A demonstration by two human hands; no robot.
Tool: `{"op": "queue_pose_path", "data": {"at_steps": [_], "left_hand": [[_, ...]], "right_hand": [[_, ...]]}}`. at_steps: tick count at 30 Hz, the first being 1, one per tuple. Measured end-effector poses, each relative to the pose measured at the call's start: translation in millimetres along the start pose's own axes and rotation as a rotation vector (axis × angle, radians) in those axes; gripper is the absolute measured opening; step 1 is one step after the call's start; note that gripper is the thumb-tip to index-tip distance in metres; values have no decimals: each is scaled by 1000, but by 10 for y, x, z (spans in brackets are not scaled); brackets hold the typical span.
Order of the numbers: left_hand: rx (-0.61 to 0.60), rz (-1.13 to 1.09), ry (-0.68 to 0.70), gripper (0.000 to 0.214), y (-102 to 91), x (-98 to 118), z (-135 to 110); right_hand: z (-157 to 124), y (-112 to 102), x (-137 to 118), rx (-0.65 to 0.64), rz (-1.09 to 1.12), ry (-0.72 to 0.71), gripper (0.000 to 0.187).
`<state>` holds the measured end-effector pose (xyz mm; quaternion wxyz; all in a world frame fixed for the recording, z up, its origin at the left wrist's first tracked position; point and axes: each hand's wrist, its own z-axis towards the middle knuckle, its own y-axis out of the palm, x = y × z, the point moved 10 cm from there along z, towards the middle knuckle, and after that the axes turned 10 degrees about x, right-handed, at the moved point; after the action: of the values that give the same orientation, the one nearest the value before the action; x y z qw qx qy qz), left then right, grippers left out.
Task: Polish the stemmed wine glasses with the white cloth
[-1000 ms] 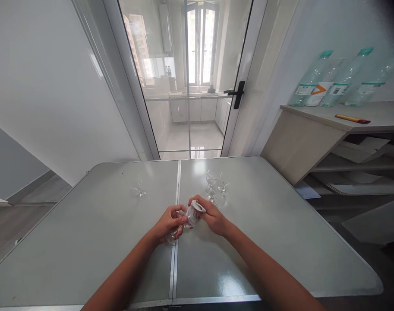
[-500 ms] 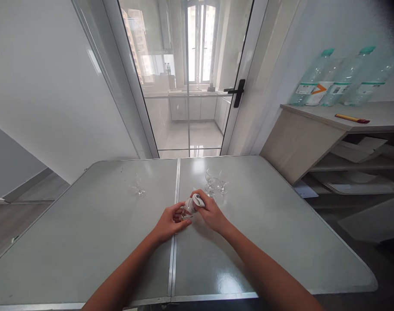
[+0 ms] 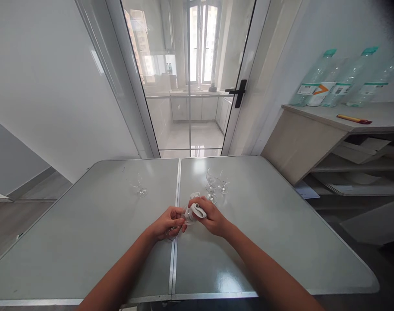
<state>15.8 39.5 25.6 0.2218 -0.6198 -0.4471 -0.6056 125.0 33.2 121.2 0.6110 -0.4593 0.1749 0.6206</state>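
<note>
My left hand (image 3: 166, 223) is closed around the stem of a clear stemmed glass (image 3: 189, 218), which is tilted on its side with its bowl toward the right. A rolled white cloth (image 3: 198, 211) is gripped in my right hand (image 3: 215, 219) and pressed against the glass's bowl. Part of the bowl and the cloth's far end are hidden by my right fingers. Just beyond my right hand stand several more clear stemmed glasses (image 3: 211, 198), close together. One other stemmed glass (image 3: 141, 190) is on the left half of the table.
The grey table (image 3: 86, 242) has a metal seam down its middle. To the right, a wooden shelf unit (image 3: 290, 142) holds plastic bottles (image 3: 335, 88) and a yellow-and-red stick-like object (image 3: 354, 119) on top. A glass door (image 3: 203, 116) rises behind the table.
My left hand has drawn slightly left and tipped the glass more onto its side. My right hand has turned and come a little nearer with the cloth. The other glasses have not moved.
</note>
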Motion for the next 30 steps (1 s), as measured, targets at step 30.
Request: {"op": "queue_pose_path", "data": {"at_steps": [30], "left_hand": [[361, 121, 121, 51, -410, 147, -48]], "right_hand": [[-303, -637, 96, 697, -33, -17, 47]]}}
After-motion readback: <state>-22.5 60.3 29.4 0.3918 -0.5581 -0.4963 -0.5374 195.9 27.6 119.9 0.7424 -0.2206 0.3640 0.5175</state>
